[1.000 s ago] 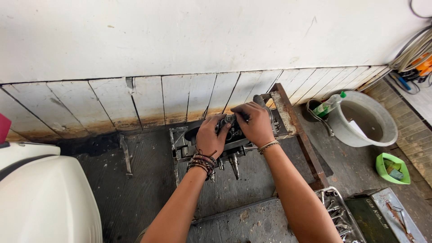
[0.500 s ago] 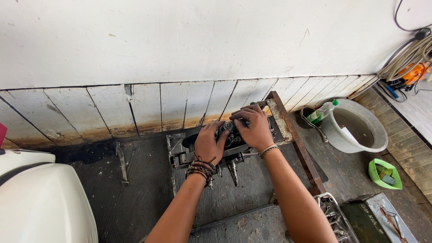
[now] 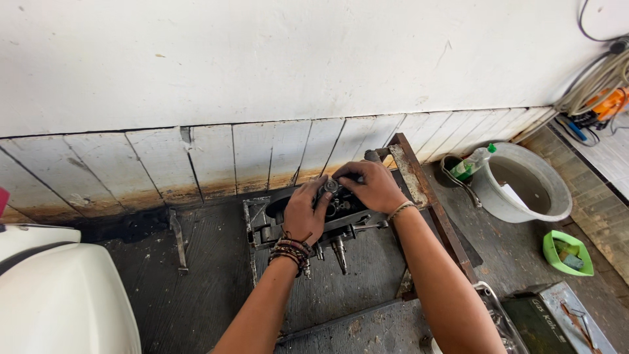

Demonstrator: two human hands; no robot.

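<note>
Between your palms, the greasy dark metal engine part (image 3: 327, 213) lies crosswise; left hand (image 3: 303, 215) and right hand (image 3: 370, 187) clasp it, fingers curled round its top.

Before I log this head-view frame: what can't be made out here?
- Top of the dark engine part: covered by the left hand and right hand, so the grip is unclear.
- White rounded cover: cut off by the left and bottom edges.
- Grey metal box: cut off by the bottom edge.
- Contents of the green tub: too small to tell.
</note>
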